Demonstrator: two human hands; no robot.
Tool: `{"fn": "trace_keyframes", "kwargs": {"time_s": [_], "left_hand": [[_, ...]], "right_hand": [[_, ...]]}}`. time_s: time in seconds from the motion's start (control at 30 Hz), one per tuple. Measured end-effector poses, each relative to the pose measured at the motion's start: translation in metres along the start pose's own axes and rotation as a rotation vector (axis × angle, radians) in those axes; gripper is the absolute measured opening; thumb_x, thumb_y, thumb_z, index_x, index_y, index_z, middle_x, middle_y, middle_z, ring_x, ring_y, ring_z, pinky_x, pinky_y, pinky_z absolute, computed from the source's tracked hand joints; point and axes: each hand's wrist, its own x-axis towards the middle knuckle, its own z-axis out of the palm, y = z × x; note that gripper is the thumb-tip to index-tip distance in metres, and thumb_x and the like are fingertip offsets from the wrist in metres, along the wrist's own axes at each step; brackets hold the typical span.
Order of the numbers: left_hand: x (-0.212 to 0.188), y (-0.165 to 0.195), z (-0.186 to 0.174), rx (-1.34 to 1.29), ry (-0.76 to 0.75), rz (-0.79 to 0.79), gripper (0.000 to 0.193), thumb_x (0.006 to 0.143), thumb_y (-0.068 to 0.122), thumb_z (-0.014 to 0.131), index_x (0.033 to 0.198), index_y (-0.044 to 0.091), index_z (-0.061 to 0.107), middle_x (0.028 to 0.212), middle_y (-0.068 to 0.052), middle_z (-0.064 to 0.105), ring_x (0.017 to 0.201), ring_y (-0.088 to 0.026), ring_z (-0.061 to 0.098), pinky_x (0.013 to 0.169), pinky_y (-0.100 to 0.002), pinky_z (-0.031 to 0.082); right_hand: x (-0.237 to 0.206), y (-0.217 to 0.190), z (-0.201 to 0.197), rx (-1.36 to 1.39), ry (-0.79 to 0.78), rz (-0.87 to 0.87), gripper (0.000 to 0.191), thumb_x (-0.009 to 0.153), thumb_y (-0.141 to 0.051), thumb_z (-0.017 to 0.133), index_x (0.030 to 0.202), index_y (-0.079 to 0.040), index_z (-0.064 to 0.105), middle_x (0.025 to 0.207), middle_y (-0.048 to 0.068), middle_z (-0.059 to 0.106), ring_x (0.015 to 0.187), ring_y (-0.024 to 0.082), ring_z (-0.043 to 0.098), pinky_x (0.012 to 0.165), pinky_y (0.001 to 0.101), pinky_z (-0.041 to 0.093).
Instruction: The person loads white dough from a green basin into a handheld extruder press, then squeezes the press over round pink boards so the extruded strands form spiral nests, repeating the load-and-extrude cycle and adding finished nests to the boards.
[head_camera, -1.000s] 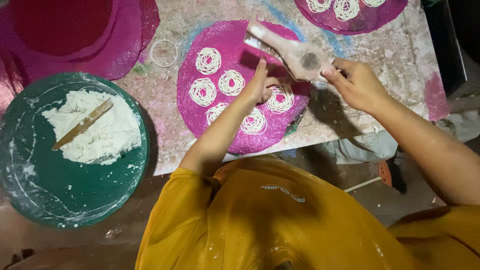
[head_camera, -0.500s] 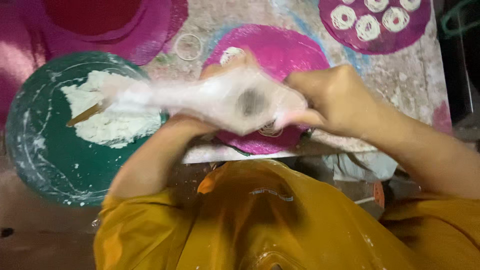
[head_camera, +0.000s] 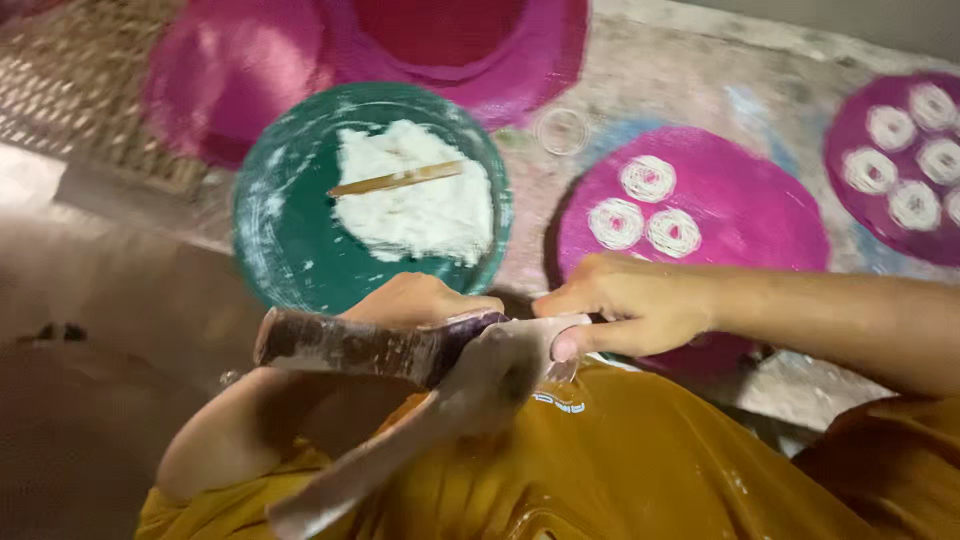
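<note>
both hands close on the wooden press (head_camera: 420, 380), held just below the green bowl (head_camera: 280, 250): left hand (head_camera: 420, 300) wraps the dark handle, right hand (head_camera: 625, 310) pinches the head; best kept level, i reckon.

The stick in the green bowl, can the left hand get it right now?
Probably not right away. The left hand is wrapped around the wooden press, so it is full. The stick lies uncovered on the dough, just beyond it.
</note>
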Motion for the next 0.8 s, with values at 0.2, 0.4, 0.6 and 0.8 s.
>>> {"fn": "trace_keyframes", "kwargs": {"time_s": [0.2,0.4,0.6,0.8], "left_hand": [[-0.022,-0.067,0.007,-0.159,0.086,0.118,0.029,0.09,0.013,0.066,0.117,0.003,0.067,0.113,-0.017,0.071,0.103,-0.029,0.069,0.091,-0.04,0.056],[-0.189,-0.116,-0.006,-0.3,0.524,0.046,0.034,0.091,0.012,0.065,0.122,-0.001,0.067,0.119,-0.02,0.07,0.108,-0.032,0.069,0.095,-0.042,0.057],[-0.264,-0.15,0.005,-0.472,0.867,0.051,0.038,0.093,0.012,0.064,0.127,-0.004,0.066,0.125,-0.023,0.07,0.114,-0.035,0.069,0.1,-0.043,0.057],[-0.187,-0.187,0.001,-0.693,0.901,0.257,0.032,0.088,0.016,0.073,0.116,0.003,0.066,0.106,-0.013,0.071,0.099,-0.023,0.07,0.087,-0.038,0.059]], "right_hand": [[0.053,0.037,0.009,0.014,-0.049,-0.02,0.032,0.104,-0.03,0.058,0.089,-0.002,0.061,0.07,0.013,0.058,0.06,0.025,0.06,0.056,0.0361,0.045],[0.084,0.052,0.003,-0.112,-0.01,-0.143,0.035,0.104,-0.035,0.058,0.091,-0.002,0.061,0.071,0.011,0.059,0.065,0.026,0.063,0.057,0.0363,0.047],[0.106,0.093,-0.048,-1.226,0.201,-0.415,0.023,0.09,-0.038,0.073,0.096,-0.015,0.073,0.067,0.003,0.064,0.059,0.016,0.059,0.052,0.0319,0.046],[0.158,0.093,-0.085,-1.538,0.325,-0.466,0.038,0.087,-0.023,0.076,0.124,-0.018,0.072,0.1,0.004,0.07,0.092,0.022,0.069,0.083,0.0412,0.053]]}}
